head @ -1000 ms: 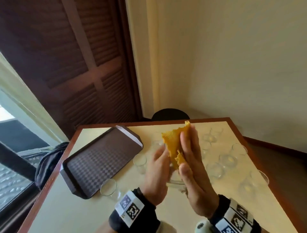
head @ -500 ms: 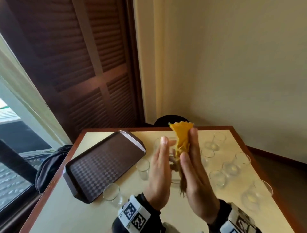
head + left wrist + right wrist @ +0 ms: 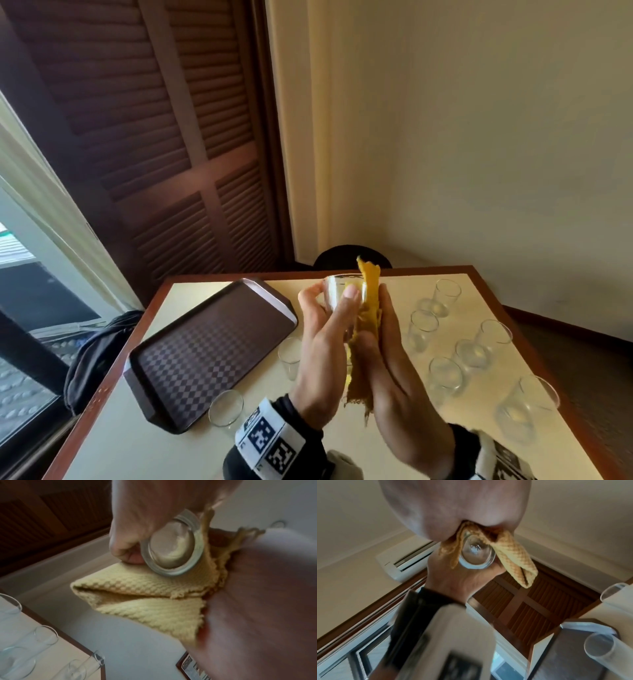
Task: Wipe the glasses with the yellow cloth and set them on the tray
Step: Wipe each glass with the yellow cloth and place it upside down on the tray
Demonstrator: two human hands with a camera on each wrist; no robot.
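Glasses are my concern, and I read the table from left to right. Farthest left lies the dark brown rectangular plastic tray with a chequered floor point(image 3: 212, 346), bare of any glass, so I judge the task is early. Two clear short tumblers point(image 3: 226, 407) stand on the cream table with a brown wooden edge point(image 3: 144, 445), just beside the tray's near and right rims, handy for the transfer. Next comes my left hand point(image 3: 325, 346), raised above the table, thumb and fingers curled round the clear glass tumbler being wiped point(image 3: 339, 294); it grips the wall near the rim, which leaves the opposite side free for rubbing. That glass is held in the air between the two hands, roughly upright, long axis running up and away from me, mouth toward the far wall and thick base toward my wrists, as both wrist views show. The yellow waffle-weave cloth point(image 3: 368, 308) is folded and sandwiched against the glass. My right hand point(image 3: 387, 370) presses it there with flat, nearly straight fingers, palm inward, curling round nothing that I can see. Farthest right a cluster of unwiped clear tumblers point(image 3: 445, 373) stands upright, well apart from the tray.
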